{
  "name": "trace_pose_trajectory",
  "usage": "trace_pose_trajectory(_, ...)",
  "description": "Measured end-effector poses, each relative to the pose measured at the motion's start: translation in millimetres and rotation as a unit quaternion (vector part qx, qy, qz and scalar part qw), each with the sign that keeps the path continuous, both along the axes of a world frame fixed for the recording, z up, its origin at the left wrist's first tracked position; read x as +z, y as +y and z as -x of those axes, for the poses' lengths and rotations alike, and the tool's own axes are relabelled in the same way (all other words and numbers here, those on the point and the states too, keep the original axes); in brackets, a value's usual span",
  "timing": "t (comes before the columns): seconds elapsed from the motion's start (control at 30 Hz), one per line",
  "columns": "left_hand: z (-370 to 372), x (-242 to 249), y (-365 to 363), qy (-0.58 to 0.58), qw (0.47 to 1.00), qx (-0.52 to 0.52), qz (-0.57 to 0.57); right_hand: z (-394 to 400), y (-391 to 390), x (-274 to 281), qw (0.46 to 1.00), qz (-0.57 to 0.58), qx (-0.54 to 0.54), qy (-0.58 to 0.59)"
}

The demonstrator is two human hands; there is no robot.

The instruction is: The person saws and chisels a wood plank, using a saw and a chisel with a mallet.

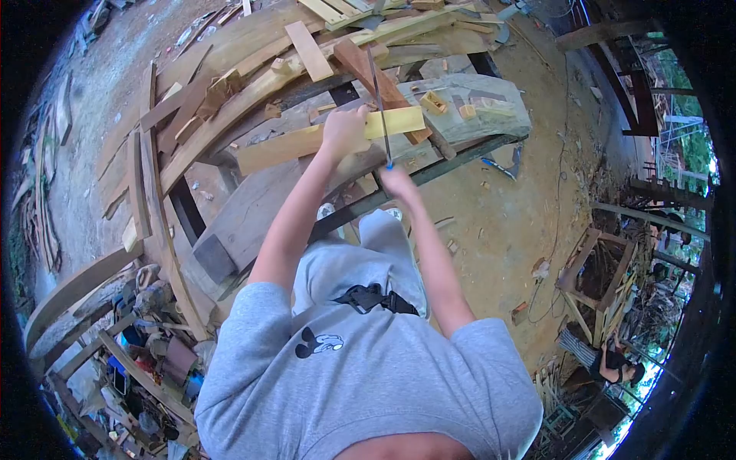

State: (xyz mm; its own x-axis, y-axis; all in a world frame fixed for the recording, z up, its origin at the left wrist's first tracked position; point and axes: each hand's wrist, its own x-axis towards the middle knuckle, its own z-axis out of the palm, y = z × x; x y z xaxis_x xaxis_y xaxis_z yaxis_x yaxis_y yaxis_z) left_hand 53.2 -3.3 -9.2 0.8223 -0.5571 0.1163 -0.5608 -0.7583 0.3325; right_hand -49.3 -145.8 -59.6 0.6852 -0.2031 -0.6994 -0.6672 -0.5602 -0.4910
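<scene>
A pale wooden board (pixel 282 149) lies across the workbench, its right part bright yellow. My left hand (pixel 345 134) is closed over the middle of this board, pressing it down. In my right hand (pixel 399 182), at the bench's near edge, is the handle end of a handsaw (pixel 385 123) with a bit of blue showing. The thin saw blade crosses the board just right of my left hand and points away from me. Under the board's right end runs a reddish-brown wooden piece (pixel 376 75). My fingers hide most of the saw handle.
The workbench (pixel 253 201) carries several planks, including a light one (pixel 308 50), and small yellow blocks (pixel 434 103). Long boards lie along its left side. A blue-edged tool (pixel 500 169) is on the dirt floor. Another person (pixel 613 364) sits at the far right near a wooden frame (pixel 598 268).
</scene>
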Motion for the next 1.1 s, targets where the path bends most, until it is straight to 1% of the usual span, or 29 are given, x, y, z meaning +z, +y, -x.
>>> trace_pose_trajectory(0.03, -1.5, -2.3, -0.8, 0.0, 1.0, 0.003, 0.003, 25.9, -1.7, -8.9, 1.0, -0.009, -0.01, 0.007)
trace_pose_trajectory(0.1, -2.1, -7.1, -0.5, 0.005, 1.0, 0.004, -0.008, 79.7, -3.3, -20.4, 1.0, 0.025, -0.005, 0.016)
trace_pose_trajectory(0.17, -2.0, -10.2, -0.8, 0.002, 1.0, 0.009, -0.007, 128.9, -6.0, -32.2, 0.998, 0.005, -0.036, -0.043)
trace_pose_trajectory(0.2, -2.5, -10.2, -1.6, -0.003, 1.0, 0.009, -0.008, 125.1, -7.8, -28.3, 0.998, 0.007, -0.034, -0.044)
trace_pose_trajectory(0.27, 0.5, -5.7, -1.4, 0.017, 1.0, 0.008, -0.008, 109.1, -3.2, -11.1, 0.999, 0.006, -0.009, 0.037)
trace_pose_trajectory(0.3, -0.3, -1.7, -2.3, 0.036, 0.999, 0.008, -0.009, 87.2, -3.9, -9.8, 0.998, -0.011, -0.024, 0.052)
trace_pose_trajectory(0.33, -1.6, 1.5, -3.9, 0.031, 0.999, 0.005, -0.009, 57.6, -5.8, -8.6, 0.997, -0.028, -0.038, 0.068)
trace_pose_trajectory(0.4, 0.9, 4.2, -3.4, 0.054, 0.998, 0.008, -0.035, 1.7, -0.7, 15.5, 0.998, -0.04, -0.006, 0.042)
trace_pose_trajectory(0.43, 4.4, 4.9, -2.4, 0.056, 0.998, 0.005, -0.039, -12.4, -0.4, 4.6, 0.999, -0.014, 0.003, 0.033)
trace_pose_trajectory(0.5, 3.1, 8.6, -1.7, 0.042, 0.998, 0.011, -0.037, 11.6, -2.4, -9.7, 1.0, -0.014, -0.001, 0.019)
trace_pose_trajectory(0.57, -0.7, 0.9, -1.6, 0.039, 0.999, 0.013, -0.028, 72.9, -7.8, -34.6, 0.998, 0.023, 0.022, 0.054)
trace_pose_trajectory(0.6, -1.0, -3.6, -1.9, 0.036, 0.999, 0.009, -0.022, 105.7, -3.9, -14.0, 0.998, 0.019, 0.06, -0.016)
trace_pose_trajectory(0.67, -1.3, 0.0, -1.8, 0.035, 0.999, 0.014, -0.019, 151.1, 1.6, -15.8, 0.997, 0.019, -0.056, -0.041)
trace_pose_trajectory(0.7, 0.5, 0.6, -1.9, 0.034, 0.999, 0.011, -0.021, 146.6, -1.0, -16.7, 0.998, 0.02, -0.055, -0.039)
trace_pose_trajectory(0.77, 3.3, -1.5, -1.2, 0.034, 0.999, 0.009, -0.014, 118.5, -5.9, -16.3, 0.997, 0.007, 0.01, 0.082)
trace_pose_trajectory(0.8, 0.8, 0.0, -2.5, 0.029, 1.0, 0.011, -0.006, 96.2, -10.7, -11.9, 0.992, 0.01, 0.119, -0.033)
trace_pose_trajectory(0.87, 1.3, 3.8, -2.8, 0.022, 1.0, 0.004, -0.013, 40.6, -14.5, -20.2, 0.998, -0.046, 0.034, -0.019)
trace_pose_trajectory(0.9, 3.0, 4.7, -2.2, 0.021, 1.0, 0.004, -0.017, 13.7, -16.9, -23.7, 0.997, -0.06, 0.048, 0.012)
trace_pose_trajectory(0.93, 3.8, 5.3, -1.9, 0.022, 1.0, 0.0, -0.02, -5.7, -6.0, -2.1, 1.0, -0.012, 0.022, 0.017)
trace_pose_trajectory(0.97, 3.3, 5.9, -1.8, 0.022, 1.0, 0.001, -0.019, 0.1, -4.6, 0.0, 1.0, -0.012, 0.021, 0.017)
trace_pose_trajectory(1.03, 1.8, 4.4, -2.2, 0.025, 1.0, 0.009, -0.014, 29.0, -1.5, 7.4, 0.999, 0.019, 0.028, -0.027)
trace_pose_trajectory(1.07, 1.4, 2.2, -2.6, 0.022, 1.0, 0.016, -0.011, 52.7, -3.4, -6.1, 0.999, 0.027, 0.001, 0.017)
trace_pose_trajectory(1.1, 2.4, -0.2, -2.7, 0.02, 1.0, 0.022, -0.009, 85.2, -4.7, -16.7, 0.999, 0.031, -0.008, 0.038)
